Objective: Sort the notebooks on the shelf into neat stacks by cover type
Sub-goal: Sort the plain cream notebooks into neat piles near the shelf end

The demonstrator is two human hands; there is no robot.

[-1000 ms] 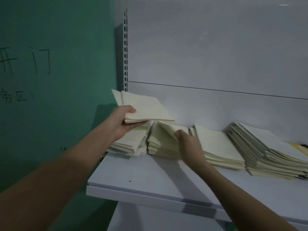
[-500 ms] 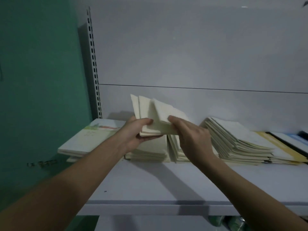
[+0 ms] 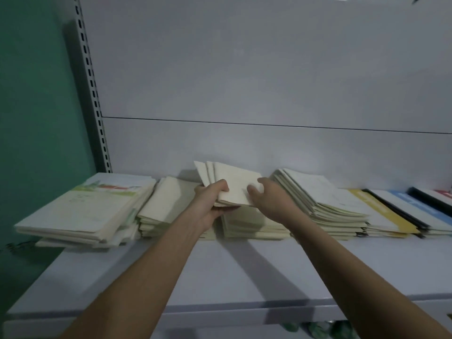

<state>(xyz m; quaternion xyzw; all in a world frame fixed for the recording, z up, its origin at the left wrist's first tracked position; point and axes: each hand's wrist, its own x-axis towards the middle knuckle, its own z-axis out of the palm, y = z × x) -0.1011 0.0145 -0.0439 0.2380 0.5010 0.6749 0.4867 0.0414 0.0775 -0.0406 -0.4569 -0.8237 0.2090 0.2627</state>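
Two hands meet above the shelf (image 3: 220, 277): your left hand (image 3: 210, 206) pinches a few cream notebooks (image 3: 234, 187), right hand (image 3: 271, 199) fingers loosely spread at their edge. Thin, floppy, slippery; grip near spines. Stacks (image 3: 247, 223) lie behind.

Green wall (image 3: 36, 106) at left; slotted upright (image 3: 94, 94) beside grey back panel (image 3: 244, 69); green stuff (image 3: 318, 335) below shelf's front edge.

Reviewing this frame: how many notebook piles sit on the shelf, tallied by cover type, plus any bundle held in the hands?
Illustrated green-banded cover piles: 1
Plain cream cover piles: 3
Coloured-edge covers at the right: 1 overlapping spread
Cream bundle, gripped by left hand, touched by right hand: 1
Total: 6
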